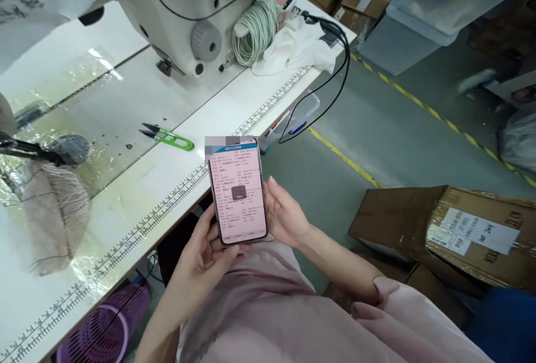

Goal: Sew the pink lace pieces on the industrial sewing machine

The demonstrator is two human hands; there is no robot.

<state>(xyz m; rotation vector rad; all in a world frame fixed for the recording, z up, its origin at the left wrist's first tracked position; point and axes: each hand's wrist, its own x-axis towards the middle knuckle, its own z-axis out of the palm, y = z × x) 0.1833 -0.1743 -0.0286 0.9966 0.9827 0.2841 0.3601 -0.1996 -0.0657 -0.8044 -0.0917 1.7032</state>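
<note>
There is one phone [239, 215], and it is held up in front of the person's lap, near the edge of the desk [138, 195]. Its screen is lit and has lots of small words and one dark gray box in the middle. The left hand [205, 257] grips the phone at its lower left corner. The right hand [287, 215] is half curled just beside the right edge, but its fingertips are hidden, so I cannot tell if it is gripping too. On the desk lies one pair of green snips [176, 139] with two dark blades. One long ruler strip [159, 218] runs along the front edge. Behind is one big sewing machine [176, 28], with one bundle of pale green cord [257, 33] and one white cloth [293, 47] next to it. One purple basket [140, 296] is under the desk. One big brown box [473, 229] with white labels is on the right.
</note>
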